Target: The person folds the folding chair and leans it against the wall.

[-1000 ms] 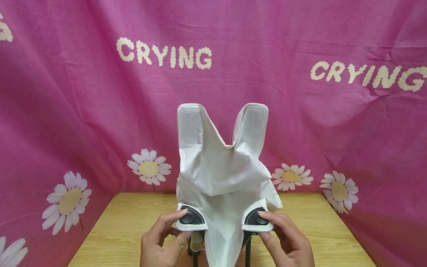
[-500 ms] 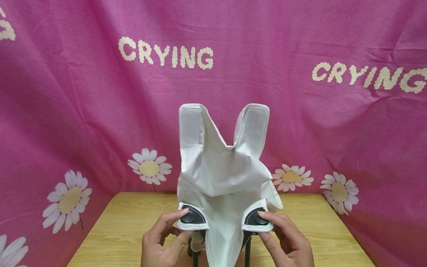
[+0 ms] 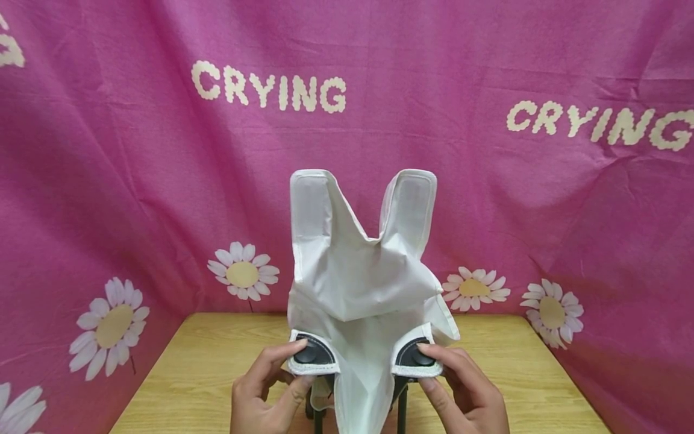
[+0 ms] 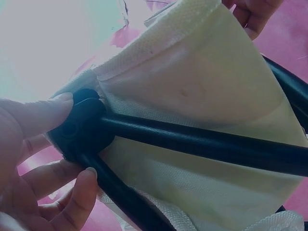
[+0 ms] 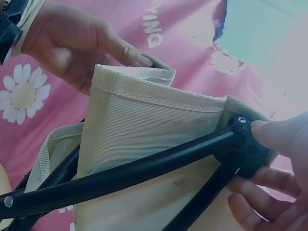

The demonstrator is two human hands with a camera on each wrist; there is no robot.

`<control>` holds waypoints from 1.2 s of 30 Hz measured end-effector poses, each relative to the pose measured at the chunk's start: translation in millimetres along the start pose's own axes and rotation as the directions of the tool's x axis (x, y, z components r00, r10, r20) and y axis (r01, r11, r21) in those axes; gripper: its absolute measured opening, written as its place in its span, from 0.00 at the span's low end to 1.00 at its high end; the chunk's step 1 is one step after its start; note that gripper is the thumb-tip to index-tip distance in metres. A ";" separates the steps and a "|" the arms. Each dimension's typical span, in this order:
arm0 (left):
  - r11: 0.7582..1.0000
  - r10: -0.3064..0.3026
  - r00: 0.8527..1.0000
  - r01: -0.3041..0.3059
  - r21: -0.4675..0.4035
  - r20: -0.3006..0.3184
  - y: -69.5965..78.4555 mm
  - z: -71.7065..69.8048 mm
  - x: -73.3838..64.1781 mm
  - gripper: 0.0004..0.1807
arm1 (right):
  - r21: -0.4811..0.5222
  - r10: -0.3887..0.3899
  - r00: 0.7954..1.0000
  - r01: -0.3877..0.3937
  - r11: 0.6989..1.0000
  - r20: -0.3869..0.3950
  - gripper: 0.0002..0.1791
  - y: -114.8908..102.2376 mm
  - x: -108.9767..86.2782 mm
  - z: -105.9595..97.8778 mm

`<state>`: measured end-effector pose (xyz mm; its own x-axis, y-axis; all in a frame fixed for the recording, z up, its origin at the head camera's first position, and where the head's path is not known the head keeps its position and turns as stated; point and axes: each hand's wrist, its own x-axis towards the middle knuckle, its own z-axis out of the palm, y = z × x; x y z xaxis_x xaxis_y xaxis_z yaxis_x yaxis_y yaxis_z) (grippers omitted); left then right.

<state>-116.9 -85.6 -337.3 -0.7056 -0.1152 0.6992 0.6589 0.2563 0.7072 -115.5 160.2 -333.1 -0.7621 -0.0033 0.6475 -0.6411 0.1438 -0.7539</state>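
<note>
White cloth: The white cloth (image 3: 358, 289) spreads between your two hands, in front of and partly over the wooden surface (image 3: 173, 374). Its middle dips, likely because you hold it by the corners and nothing visible props the centre.
Left hand: Your left hand (image 3: 265, 392) has a narrow grip, index finger on the left black patch (image 3: 320, 354) and thumb at its lower edge. The pinch probably presses that corner against the left joint (image 4: 89, 122) behind it.
Right hand: Your right hand (image 3: 470, 392) mirrors it, pinching the right black patch (image 3: 410, 355), with the thumb on the right joint (image 5: 248, 149) in the right wrist view. Matched holds on both sides seem meant to keep the cloth even and the frame steady.
Black tubes: The black tubes (image 4: 207, 139) run from the joints behind the cloth, apparently giving the corners something firm to sit on. You cannot tell from here where their feet rest.
Upper flaps: The left flap (image 3: 310, 202) and right flap (image 3: 416, 202) stand upright, untouched by you; perhaps something stiff backs them, but that is hidden.
Pink curtain: The pink curtain (image 3: 379, 48) hangs behind and around the surface, printed with flowers and lettering, presumably as a plain backdrop for your work.
</note>
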 end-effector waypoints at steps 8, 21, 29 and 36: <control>0.996 -0.092 0.996 0.092 0.023 0.006 3.6 0.6 -2.5 0.23 | 0.106 -0.128 0.992 0.126 0.986 0.019 0.22 3.8 0.6 0.8; 0.999 -0.044 0.999 0.044 0.015 -0.001 4.2 2.6 -2.1 0.23 | 0.051 -0.076 0.997 0.075 0.996 0.015 0.21 0.3 0.6 2.1; 1.000 -0.007 1.000 0.007 0.008 -0.007 4.8 2.6 -1.4 0.23 | 0.045 -0.069 0.998 0.068 0.997 0.013 0.21 -1.0 0.2 3.1; 1.000 0.014 1.000 -0.014 0.010 -0.019 2.6 4.2 -1.7 0.24 | 0.049 -0.061 0.998 0.060 0.997 0.014 0.21 -2.0 0.9 4.3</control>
<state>-115.1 -80.8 -337.1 -0.6915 -0.1297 0.7107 0.6658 0.2674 0.6966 -115.3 155.7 -331.5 -0.7228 -0.0260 0.6905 -0.6894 0.0951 -0.7181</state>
